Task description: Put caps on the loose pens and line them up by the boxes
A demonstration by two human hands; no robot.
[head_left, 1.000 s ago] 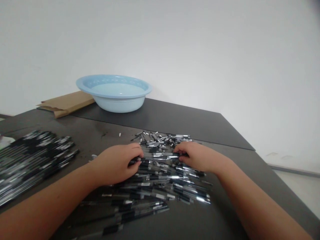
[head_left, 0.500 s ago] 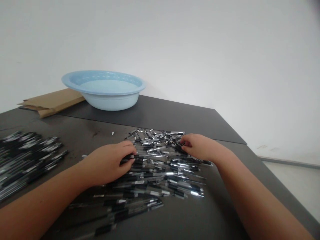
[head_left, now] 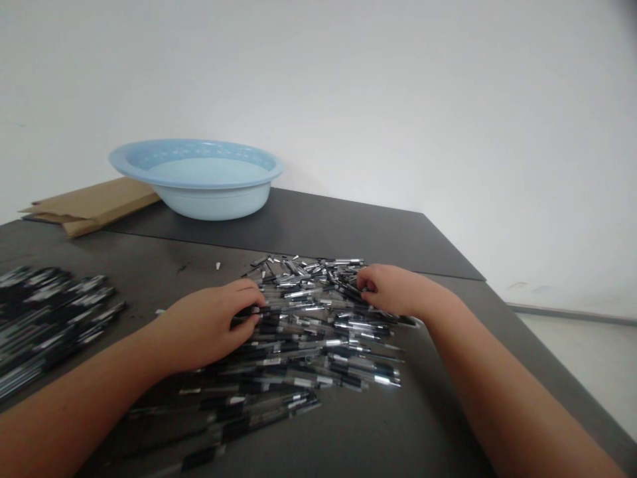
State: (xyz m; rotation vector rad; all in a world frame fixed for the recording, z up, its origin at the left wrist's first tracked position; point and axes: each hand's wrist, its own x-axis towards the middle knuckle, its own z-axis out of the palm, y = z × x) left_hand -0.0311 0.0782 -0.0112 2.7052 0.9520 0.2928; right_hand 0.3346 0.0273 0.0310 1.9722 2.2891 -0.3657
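Pens, too many to count, lie in two loose spreads on dark tabletop, where a careless nudge could scatter them, left hand and right hand curled narrowly over the middle spread, their hold unclear from here, beyond them one blue basin and one brown paper bag.

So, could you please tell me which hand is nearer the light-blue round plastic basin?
The left: the left hand is in front of the basin; the right hand is farther off, toward its front right.
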